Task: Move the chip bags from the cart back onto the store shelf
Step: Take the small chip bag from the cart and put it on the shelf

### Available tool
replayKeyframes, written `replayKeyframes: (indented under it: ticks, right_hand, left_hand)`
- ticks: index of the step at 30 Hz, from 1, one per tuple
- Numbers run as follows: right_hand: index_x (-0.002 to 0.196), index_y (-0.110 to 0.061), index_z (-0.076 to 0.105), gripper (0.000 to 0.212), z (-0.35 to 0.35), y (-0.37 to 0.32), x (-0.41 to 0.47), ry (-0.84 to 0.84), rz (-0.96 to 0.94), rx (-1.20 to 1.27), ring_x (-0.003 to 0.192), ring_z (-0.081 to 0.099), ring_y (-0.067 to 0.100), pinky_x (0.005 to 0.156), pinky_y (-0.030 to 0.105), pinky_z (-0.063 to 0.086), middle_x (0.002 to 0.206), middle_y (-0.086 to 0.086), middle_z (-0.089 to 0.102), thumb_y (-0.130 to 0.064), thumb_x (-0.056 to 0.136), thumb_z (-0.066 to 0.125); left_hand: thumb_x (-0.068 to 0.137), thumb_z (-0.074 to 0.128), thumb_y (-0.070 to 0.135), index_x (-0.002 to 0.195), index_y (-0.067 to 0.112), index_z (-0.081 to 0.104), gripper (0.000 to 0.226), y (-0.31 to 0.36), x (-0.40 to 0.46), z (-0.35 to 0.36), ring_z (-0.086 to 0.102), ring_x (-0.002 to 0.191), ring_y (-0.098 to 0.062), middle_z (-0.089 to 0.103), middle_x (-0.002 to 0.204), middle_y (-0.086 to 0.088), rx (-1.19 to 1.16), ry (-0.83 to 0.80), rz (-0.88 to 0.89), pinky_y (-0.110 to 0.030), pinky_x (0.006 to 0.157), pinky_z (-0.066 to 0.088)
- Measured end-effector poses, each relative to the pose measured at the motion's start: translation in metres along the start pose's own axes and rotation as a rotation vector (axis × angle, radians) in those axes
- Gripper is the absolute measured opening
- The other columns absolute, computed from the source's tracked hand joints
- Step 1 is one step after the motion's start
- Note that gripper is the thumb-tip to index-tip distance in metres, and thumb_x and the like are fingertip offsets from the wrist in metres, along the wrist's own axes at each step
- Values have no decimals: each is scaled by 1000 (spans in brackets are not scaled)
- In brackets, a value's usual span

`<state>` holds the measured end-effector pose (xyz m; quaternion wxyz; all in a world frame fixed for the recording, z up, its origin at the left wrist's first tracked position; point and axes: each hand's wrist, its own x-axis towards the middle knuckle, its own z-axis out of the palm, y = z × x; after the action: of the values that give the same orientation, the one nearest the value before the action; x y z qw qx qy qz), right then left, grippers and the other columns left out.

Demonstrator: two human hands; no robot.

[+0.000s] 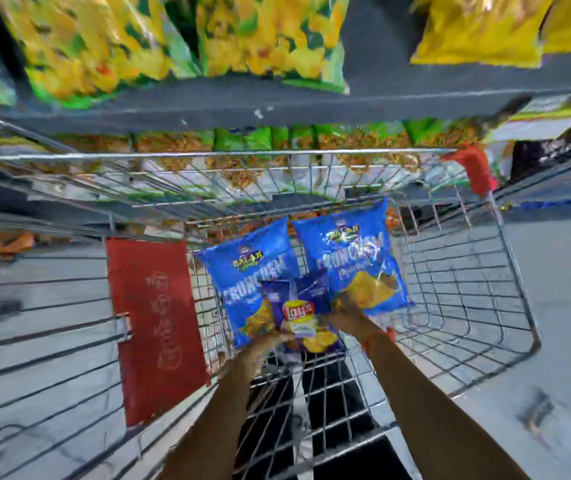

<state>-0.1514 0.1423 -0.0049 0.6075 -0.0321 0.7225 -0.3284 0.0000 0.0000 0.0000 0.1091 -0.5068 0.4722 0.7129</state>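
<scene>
Two large blue chip bags lie flat side by side in the wire cart (467,282): the left bag (246,268) and the right bag (350,251). A small dark blue Lay's bag (303,308) rests on top between them. My left hand (260,348) grips the lower edge of the left bag, next to the Lay's bag. My right hand (350,311) closes on the lower left corner of the right bag. The store shelf (208,102) runs across the top, just beyond the cart.
Yellow and green snack bags (104,46) fill the upper shelf, with more green packs (242,140) on the shelf below. A red flap (156,327) hangs on the cart's left side. A red corner guard (478,168) marks the cart's far right corner. Grey floor lies to the right.
</scene>
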Motion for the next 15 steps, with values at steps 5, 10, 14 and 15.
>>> replayKeyframes:
  ticks: [5, 10, 14, 15]
  right_hand:
    - [118, 3, 50, 49, 23, -50, 3, 123, 54, -351, 107, 59, 33, 81, 40, 49, 112, 19, 63, -1, 72, 68]
    - [119, 0, 51, 49, 15, -57, -6, 168, -2, -353, 105, 58, 29, 70, 28, 39, 109, 17, 61, -12, 75, 71]
    - [120, 0, 54, 52, 2, -84, -19, 181, -86, -239, 91, 60, 25, 60, 21, 42, 103, 19, 64, -9, 74, 74]
    - [120, 0, 54, 50, 0, -92, -24, 184, -113, -182, 86, 59, 23, 58, 18, 46, 99, 19, 64, -5, 74, 73]
  left_hand:
    - [63, 72, -11, 109, 2, 53, 52, -14, 4, 9, 67, 73, -2, 65, 96, -10, 52, 66, -112, -18, 67, 54]
    - [74, 65, -9, 110, -10, 57, 37, -2, -1, 12, 65, 74, -12, 63, 103, -16, 34, 191, -96, -33, 76, 53]
    - [77, 65, -4, 91, 0, 66, 15, 31, -17, 0, 60, 55, 0, 68, 66, 8, 64, 158, 26, -29, 68, 50]
    - [78, 64, -4, 90, 1, 65, 13, 41, -23, -3, 60, 57, -1, 66, 62, 9, 62, 156, 67, -24, 66, 50]
